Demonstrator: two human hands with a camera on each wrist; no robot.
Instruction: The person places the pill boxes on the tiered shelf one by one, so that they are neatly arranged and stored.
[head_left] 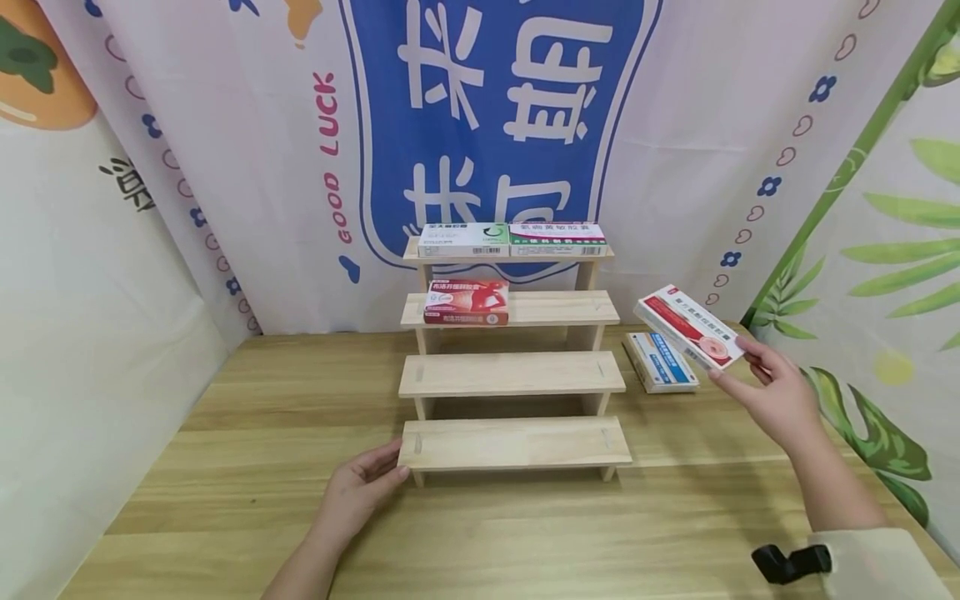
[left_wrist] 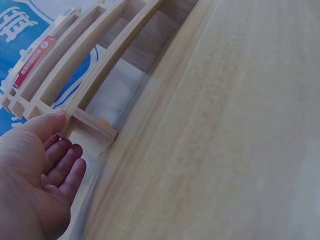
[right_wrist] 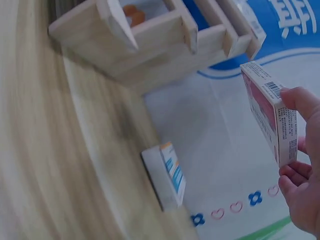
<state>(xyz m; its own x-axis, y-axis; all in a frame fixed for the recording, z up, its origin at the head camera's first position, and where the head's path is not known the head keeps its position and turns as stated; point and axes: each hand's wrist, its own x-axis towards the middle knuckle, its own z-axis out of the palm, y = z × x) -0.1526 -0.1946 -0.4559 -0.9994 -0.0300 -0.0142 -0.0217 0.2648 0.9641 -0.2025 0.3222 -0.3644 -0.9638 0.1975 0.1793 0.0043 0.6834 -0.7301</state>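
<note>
My right hand (head_left: 780, 396) pinches one end of a white-and-red medicine box (head_left: 690, 327), held in the air to the right of a wooden step rack (head_left: 517, 443). In the right wrist view, thumb and fingers hold that box (right_wrist: 270, 112) by its end. My left hand (head_left: 362, 487) grips the left end of the rack's lowest step, thumb on the upper side and fingers beneath, as the left wrist view shows. A red medicine box (head_left: 467, 302) lies on the left of the second step from the top. On the top step, a white-and-green box (head_left: 463, 239) sits beside a white-and-purple box (head_left: 557, 239).
A white-and-blue medicine box (head_left: 660, 363) lies on the wooden table (head_left: 300, 400), right of the rack and partly behind the held box. A printed cloth (head_left: 675, 167) hangs close behind the rack, with more cloth at the left and right sides.
</note>
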